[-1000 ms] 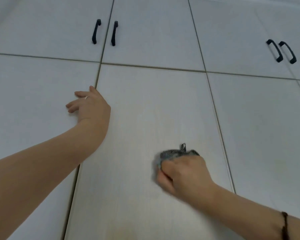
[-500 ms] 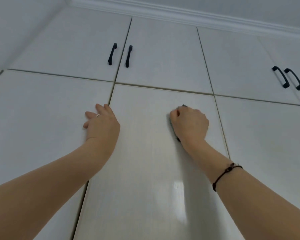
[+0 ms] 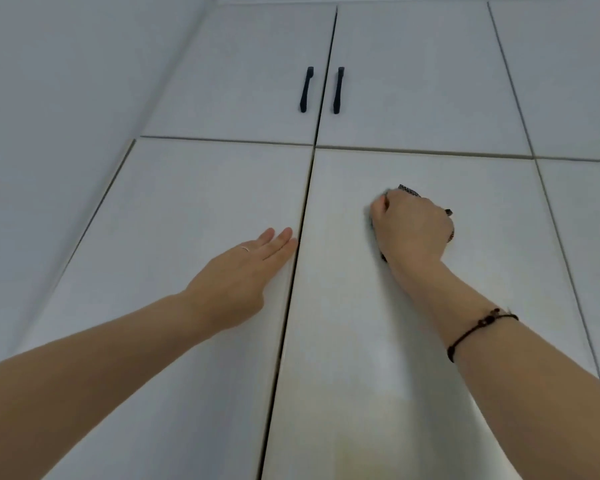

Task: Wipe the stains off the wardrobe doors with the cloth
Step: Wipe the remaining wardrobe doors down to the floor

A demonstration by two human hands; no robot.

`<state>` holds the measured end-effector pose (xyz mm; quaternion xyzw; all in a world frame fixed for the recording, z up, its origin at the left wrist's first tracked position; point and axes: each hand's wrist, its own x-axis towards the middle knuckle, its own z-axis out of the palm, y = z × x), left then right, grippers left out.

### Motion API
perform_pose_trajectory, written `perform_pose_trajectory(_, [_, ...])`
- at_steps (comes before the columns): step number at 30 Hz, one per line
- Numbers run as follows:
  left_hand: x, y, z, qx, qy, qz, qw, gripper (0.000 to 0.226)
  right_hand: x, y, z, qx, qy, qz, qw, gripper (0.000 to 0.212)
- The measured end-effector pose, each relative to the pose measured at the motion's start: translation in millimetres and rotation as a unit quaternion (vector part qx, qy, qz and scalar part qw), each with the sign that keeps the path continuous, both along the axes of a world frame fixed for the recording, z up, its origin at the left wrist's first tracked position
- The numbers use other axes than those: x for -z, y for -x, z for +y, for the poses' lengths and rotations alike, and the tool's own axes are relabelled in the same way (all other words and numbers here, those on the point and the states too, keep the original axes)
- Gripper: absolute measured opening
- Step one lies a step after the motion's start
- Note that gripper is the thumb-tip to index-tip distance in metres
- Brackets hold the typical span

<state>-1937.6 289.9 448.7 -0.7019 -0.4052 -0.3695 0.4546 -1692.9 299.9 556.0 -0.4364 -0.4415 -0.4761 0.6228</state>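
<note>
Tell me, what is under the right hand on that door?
A dark patterned cloth is gripped under the right hand, against the wardrobe door. Only its edges peek out around the fist. The rest of it, and any stain beneath, is covered.

The right hand grips a dark patterned cloth bunched against the upper part of a pale wardrobe door. The left hand lies flat, fingers straight, on the neighbouring door just beside the seam. Two black handles sit on the doors above.
</note>
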Motion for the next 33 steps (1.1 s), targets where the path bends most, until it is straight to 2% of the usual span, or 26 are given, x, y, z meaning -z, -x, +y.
perform_pose_trajectory(2, [0.1,4.7,4.2,0.037,-0.001,-0.019,0.999,0.092,21.4,52.3,6.6,0.008,-0.019,-0.056,0.998,0.041])
perform_pose_trajectory(4, [3.5,8.4,8.0,0.079,-0.002,-0.039,0.996,0.08,72.6,91.8,13.3,0.019,-0.041,-0.17,0.984,0.042])
perform_pose_trajectory(7, [7.6,13.6,9.8,0.112,0.021,-0.069,0.991,0.079,162.6,93.5,16.5,-0.019,-0.009,-0.383,0.923,0.038])
perform_pose_trajectory(9, [6.0,16.5,7.8,0.117,0.038,-0.073,0.99,0.085,173.8,73.8,15.3,-0.037,-0.007,-0.457,0.889,0.034])
perform_pose_trajectory(10, [5.7,16.8,6.5,0.12,0.042,-0.075,0.989,0.087,155.7,68.4,13.8,-0.025,-0.014,-0.456,0.889,0.032])
perform_pose_trajectory(11, [4.2,18.5,6.3,0.125,0.044,-0.077,0.988,0.088,126.7,67.0,11.0,-0.005,-0.013,-0.425,0.905,0.03])
perform_pose_trajectory(14, [3.7,19.1,7.6,0.145,0.06,-0.091,0.983,0.091,17.3,60.1,4.7,0.042,-0.004,-0.2,0.979,0.029])
perform_pose_trajectory(15, [3.1,19.9,7.4,0.15,0.062,-0.088,0.983,0.092,-11.9,58.8,4.5,0.035,0.0,-0.14,0.989,0.029])
perform_pose_trajectory(17, [3.3,17.6,5.4,0.168,0.067,-0.088,0.98,0.092,-44.8,66.7,9.4,0.025,-0.006,-0.082,0.996,0.03])
perform_pose_trajectory(20, [10.6,21.2,-6.0,0.24,0.039,-0.128,0.961,0.08,-40.6,111.1,8.2,0.034,-0.015,-0.113,0.993,0.033])
perform_pose_trajectory(22, [24.9,22.1,-16.1,0.301,-0.057,-0.18,0.935,0.059,-10.8,135.2,4.9,0.026,-0.004,-0.204,0.979,0.032])
perform_pose_trajectory(23, [34.6,23.0,-20.9,0.323,-0.096,-0.218,0.916,0.051,12.3,141.3,5.4,0.019,0.008,-0.278,0.96,0.03])
perform_pose_trajectory(25, [50.0,26.9,-30.3,0.34,-0.106,-0.302,0.884,0.043,75.3,140.8,10.9,0.006,0.027,-0.441,0.897,0.027])
perform_pose_trajectory(27, [62.7,30.8,-32.4,0.313,-0.083,-0.327,0.888,0.04,115.2,123.5,14.5,-0.001,0.058,-0.519,0.853,0.026])
perform_pose_trajectory(28, [68.3,32.4,-32.4,0.287,-0.071,-0.308,0.905,0.035,112.4,115.7,12.4,-0.003,0.052,-0.518,0.854,0.027])
perform_pose_trajectory(30, [78.8,34.1,-31.7,0.22,-0.031,-0.253,0.942,0.029,78.6,109.8,7.3,0.01,0.016,-0.448,0.894,0.031])
perform_pose_trajectory(32, [92.0,37.5,-30.7,0.163,0.01,-0.22,0.962,0.024,26.5,113.7,-0.5,0.017,0.007,-0.301,0.953,0.03])
perform_pose_trajectory(33, [97.5,37.9,-29.3,0.148,0.016,-0.213,0.966,0.022,5.7,114.0,-3.0,0.018,0.02,-0.236,0.971,0.032])
